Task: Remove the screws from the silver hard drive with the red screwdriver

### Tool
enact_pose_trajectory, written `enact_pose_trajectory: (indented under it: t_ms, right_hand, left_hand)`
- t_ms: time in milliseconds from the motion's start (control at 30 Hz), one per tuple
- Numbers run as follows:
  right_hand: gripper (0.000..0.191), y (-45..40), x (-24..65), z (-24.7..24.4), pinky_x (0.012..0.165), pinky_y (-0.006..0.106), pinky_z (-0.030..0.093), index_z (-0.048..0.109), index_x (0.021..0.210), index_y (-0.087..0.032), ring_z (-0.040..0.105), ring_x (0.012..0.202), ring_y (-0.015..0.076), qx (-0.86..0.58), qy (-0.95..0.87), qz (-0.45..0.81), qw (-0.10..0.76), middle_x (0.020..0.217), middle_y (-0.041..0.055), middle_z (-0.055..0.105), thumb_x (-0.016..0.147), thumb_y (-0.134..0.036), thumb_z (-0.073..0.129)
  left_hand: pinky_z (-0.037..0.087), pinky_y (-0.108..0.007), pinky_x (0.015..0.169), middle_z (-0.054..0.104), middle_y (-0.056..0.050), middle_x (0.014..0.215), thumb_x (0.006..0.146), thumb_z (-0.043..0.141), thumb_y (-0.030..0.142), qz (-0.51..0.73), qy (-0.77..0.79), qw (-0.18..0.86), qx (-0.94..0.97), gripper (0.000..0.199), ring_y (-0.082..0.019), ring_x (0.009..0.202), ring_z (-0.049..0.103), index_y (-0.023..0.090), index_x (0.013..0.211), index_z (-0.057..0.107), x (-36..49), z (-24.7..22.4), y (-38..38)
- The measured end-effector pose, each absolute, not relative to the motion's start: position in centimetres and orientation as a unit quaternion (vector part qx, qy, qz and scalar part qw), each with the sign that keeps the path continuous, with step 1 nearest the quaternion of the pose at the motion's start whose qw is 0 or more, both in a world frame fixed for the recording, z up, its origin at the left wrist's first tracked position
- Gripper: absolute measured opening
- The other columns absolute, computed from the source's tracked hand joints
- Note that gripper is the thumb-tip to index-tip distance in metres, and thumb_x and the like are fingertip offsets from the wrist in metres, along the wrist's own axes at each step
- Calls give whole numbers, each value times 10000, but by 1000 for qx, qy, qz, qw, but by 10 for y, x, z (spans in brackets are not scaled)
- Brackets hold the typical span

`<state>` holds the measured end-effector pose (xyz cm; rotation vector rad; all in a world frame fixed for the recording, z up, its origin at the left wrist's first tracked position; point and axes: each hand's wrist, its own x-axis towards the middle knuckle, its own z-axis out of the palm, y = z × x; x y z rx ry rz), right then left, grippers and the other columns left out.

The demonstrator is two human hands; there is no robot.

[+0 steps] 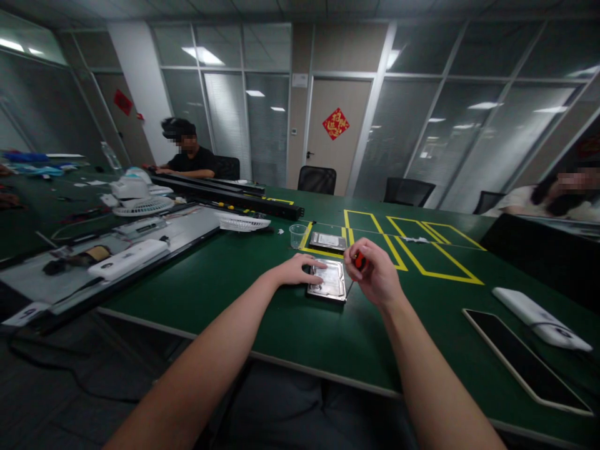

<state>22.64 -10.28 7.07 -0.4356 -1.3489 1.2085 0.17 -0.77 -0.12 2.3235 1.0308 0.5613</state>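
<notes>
Front drive (334,284) on table (281,328), near edge. Rear drive (327,240) behind it, inside taped box (323,253); cup (296,236) just left. Far left: panel (192,225), power bank (129,260) on it. Right: phone (525,359) (second bank (541,319) just behind). Chairs (317,180) behind table.

On the green table (225,319) there are many things. At the near right lie a phone (525,359) and a white power bank (539,317). In the middle, a clear cup (297,236) stands beside one hard drive (327,241); another (330,280) lies nearer.
</notes>
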Motion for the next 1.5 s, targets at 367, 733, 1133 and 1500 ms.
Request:
enact_pose_trajectory:
  t_ms: [367, 733, 1133, 1500]
  right_hand:
    - [245, -101, 227, 71, 449, 249, 283, 600, 739, -186, 414, 454, 99, -180, -571, 529, 601, 688, 24, 594, 907, -351, 532]
    - [107, -104, 226, 72, 399, 223, 246, 531, 789, -212, 375, 384, 70, -185, -567, 530, 602, 720, -4, 648, 884, -242, 569]
    - [200, -102, 227, 72, 446, 245, 308, 601, 756, -184, 443, 455, 100, -175, -570, 531, 602, 685, 22, 601, 910, -288, 528]
    - [213, -101, 228, 72, 431, 235, 270, 614, 810, -187, 393, 409, 82, -160, -567, 542, 599, 699, 32, 655, 937, -294, 481]
  left_hand:
    - [268, -469, 1179, 507, -64, 1481, 796, 774, 574, 209, 378, 256, 865, 611, -352, 1397, 401, 356, 1353, 650, 3, 1, -10]
    - [266, -466, 1178, 499, -70, 1482, 793, 768, 597, 210, 379, 259, 863, 616, -348, 1403, 396, 378, 1356, 644, 3, -1, -8]
    - [265, -466, 1180, 496, -70, 1493, 788, 772, 607, 210, 379, 263, 862, 638, -355, 1407, 395, 353, 1359, 645, 3, -1, -7]
    - [261, -462, 1185, 491, -65, 1503, 794, 767, 603, 208, 384, 258, 862, 629, -349, 1420, 383, 359, 1361, 643, 3, 0, -9]
